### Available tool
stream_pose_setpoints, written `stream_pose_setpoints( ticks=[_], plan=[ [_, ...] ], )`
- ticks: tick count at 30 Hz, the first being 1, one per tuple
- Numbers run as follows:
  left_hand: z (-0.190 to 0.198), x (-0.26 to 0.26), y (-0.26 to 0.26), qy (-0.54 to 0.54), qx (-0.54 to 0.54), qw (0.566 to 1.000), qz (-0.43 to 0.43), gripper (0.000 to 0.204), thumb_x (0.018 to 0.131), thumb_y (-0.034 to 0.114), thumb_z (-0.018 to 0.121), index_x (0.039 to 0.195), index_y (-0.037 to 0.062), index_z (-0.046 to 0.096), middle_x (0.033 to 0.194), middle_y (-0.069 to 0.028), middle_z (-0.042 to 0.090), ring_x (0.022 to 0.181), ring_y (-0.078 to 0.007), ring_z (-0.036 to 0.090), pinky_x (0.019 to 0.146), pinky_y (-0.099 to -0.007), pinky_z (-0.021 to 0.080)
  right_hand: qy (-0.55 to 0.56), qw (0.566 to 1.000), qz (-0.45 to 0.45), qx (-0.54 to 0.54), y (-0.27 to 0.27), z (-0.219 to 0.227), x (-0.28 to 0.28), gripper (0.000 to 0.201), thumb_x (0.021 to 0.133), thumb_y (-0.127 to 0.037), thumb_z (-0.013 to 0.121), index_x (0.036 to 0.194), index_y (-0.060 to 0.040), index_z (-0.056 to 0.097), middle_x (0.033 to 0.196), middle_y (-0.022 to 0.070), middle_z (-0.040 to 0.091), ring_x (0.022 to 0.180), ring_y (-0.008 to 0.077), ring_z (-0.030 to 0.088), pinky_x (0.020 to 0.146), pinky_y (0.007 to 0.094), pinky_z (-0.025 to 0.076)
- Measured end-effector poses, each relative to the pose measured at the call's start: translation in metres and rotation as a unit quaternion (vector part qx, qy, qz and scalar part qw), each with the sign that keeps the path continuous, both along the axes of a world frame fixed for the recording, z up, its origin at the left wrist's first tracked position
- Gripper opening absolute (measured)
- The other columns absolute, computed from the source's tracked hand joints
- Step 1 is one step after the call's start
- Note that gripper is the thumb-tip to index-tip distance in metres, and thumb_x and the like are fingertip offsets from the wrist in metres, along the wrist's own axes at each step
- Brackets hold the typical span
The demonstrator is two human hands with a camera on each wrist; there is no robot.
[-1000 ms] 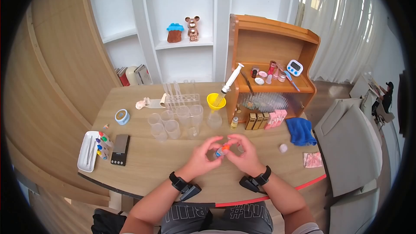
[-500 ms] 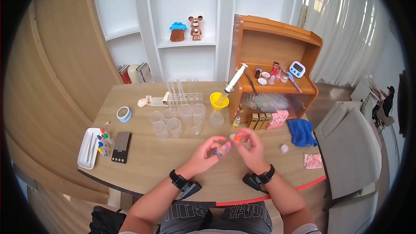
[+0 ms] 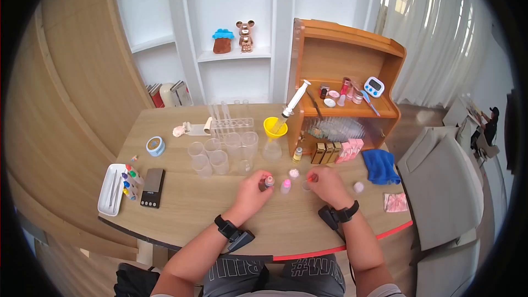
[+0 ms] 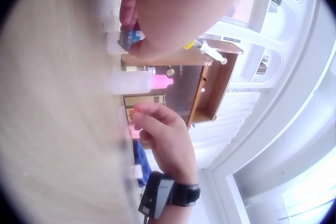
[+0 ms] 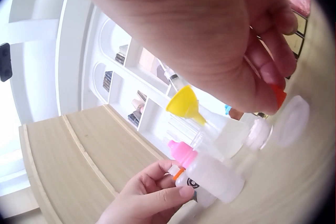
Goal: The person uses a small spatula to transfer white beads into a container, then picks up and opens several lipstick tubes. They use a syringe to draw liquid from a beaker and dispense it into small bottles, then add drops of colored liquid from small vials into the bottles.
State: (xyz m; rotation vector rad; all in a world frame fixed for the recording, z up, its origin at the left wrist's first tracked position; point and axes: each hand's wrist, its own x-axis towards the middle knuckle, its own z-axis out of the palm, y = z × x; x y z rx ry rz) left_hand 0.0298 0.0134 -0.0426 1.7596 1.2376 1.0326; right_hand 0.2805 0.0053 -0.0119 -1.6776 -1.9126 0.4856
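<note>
My left hand grips a small labelled dropper bottle whose tip is bare above an orange ring. The right hand pinches an orange cap low over the table, close to a small clear dish. Between the hands a translucent dropper bottle with a pink cap stands upright. Just behind it sits a little round tub with pale pink contents. In the left wrist view, the fingers hide much of the held bottle.
Behind the hands stand clear cups, a test tube rack, and a flask with a yellow funnel and syringe. A scale and a white tray lie left. A wooden cabinet and blue cloth are right.
The hands, together on the bottle earlier, have come apart. The orange cap left the bottle with my right hand, which moved right and down; my left hand drew slightly left with the bottle.
</note>
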Motion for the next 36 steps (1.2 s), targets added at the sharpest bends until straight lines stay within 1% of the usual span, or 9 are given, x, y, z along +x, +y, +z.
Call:
stream_pose_setpoints(
  ticks=[7,10,13,16,19,23,28,31,36],
  plan=[
    [0.007,0.0,-0.003,-0.02,0.22,0.975,0.017,0.032,0.077,0.0,0.073,0.107,0.0037,0.065,0.101,-0.0098,0.069,0.091,-0.0197,0.065,0.08,-0.032,0.052,-0.026,0.999,0.026,-0.01,-0.002,0.001,-0.006,0.013,0.08,-0.01,0.071,0.092,-0.0045,0.07,0.09,0.0155,0.068,0.085,0.0349,0.067,0.075,0.044,0.054],
    [0.018,-0.005,-0.009,-0.055,0.253,0.964,-0.052,0.021,0.079,0.0,0.073,0.098,0.004,0.068,0.091,-0.0078,0.068,0.078,-0.0173,0.063,0.07,-0.0295,0.051,-0.012,0.999,0.027,0.041,-0.002,-0.001,-0.005,0.015,0.079,-0.007,0.071,0.094,-0.0043,0.07,0.09,0.0144,0.068,0.084,0.0338,0.067,0.073,0.0428,0.054],
    [0.02,-0.006,-0.016,-0.049,0.154,0.979,-0.125,0.013,0.083,0.002,0.073,0.096,0.0026,0.07,0.079,-0.0062,0.067,0.065,-0.0177,0.062,0.06,-0.0297,0.05,0.043,0.998,0.002,0.055,0.001,0.006,-0.007,0.016,0.081,-0.006,0.071,0.097,-0.0041,0.069,0.088,0.0124,0.066,0.082,0.0285,0.066,0.071,0.0393,0.054],
    [0.018,0.0,-0.019,-0.039,0.132,0.98,-0.146,0.01,0.085,0.003,0.071,0.095,0.0022,0.071,0.072,-0.0067,0.067,0.059,-0.0172,0.062,0.058,-0.03,0.051,0.174,0.984,0.014,0.03,-0.001,0.015,-0.014,0.017,0.084,-0.009,0.072,0.1,-0.0033,0.069,0.088,0.0102,0.064,0.083,0.0224,0.065,0.07,0.0364,0.053],
    [0.009,0.003,-0.017,-0.009,0.131,0.976,-0.173,0.013,0.087,0.004,0.073,0.099,0.0022,0.073,0.075,-0.0069,0.068,0.064,-0.0114,0.063,0.06,-0.0269,0.052,0.177,0.975,0.122,0.047,-0.006,0.024,-0.024,0.021,0.086,-0.012,0.073,0.104,-0.0028,0.069,0.089,0.0087,0.063,0.083,0.0199,0.063,0.071,0.0354,0.052],
    [0.004,0.004,-0.016,-0.014,0.123,0.975,-0.184,0.011,0.087,0.005,0.073,0.097,0.002,0.073,0.075,-0.0074,0.069,0.063,-0.0109,0.063,0.06,-0.027,0.052,0.131,0.977,0.161,0.059,-0.011,0.015,-0.035,0.023,0.087,-0.013,0.073,0.107,-0.0042,0.067,0.094,0.0082,0.062,0.081,0.021,0.062,0.072,0.0355,0.052],
    [0.001,0.004,-0.014,0.04,0.032,0.982,-0.183,0.015,0.088,0.007,0.072,0.101,0.0015,0.067,0.074,-0.0078,0.068,0.062,-0.0114,0.062,0.058,-0.0282,0.05,0.101,0.977,0.184,0.043,-0.004,0.0,-0.03,0.02,0.087,-0.013,0.074,0.105,-0.0053,0.068,0.095,0.0083,0.062,0.081,0.0217,0.062,0.072,0.0358,0.052],
    [0.014,0.006,-0.019,0.046,-0.015,0.992,-0.116,0.024,0.089,0.01,0.073,0.109,0.0037,0.06,0.072,-0.0075,0.068,0.06,-0.0122,0.062,0.056,-0.0292,0.048,0.156,0.973,0.169,0.032,-0.007,0.008,-0.033,0.019,0.086,-0.013,0.075,0.101,-0.0048,0.068,0.092,0.0085,0.062,0.08,0.0207,0.062,0.071,0.0347,0.051],
    [0.01,0.009,-0.022,0.039,0.011,0.994,-0.106,0.03,0.089,0.014,0.075,0.111,0.0041,0.058,0.067,-0.0076,0.066,0.056,-0.0143,0.06,0.055,-0.0306,0.047,0.179,0.966,0.187,0.026,-0.012,0.014,-0.036,0.019,0.085,-0.014,0.077,0.098,-0.0036,0.067,0.086,0.0074,0.061,0.078,0.019,0.06,0.07,0.0321,0.05]
  ],
)
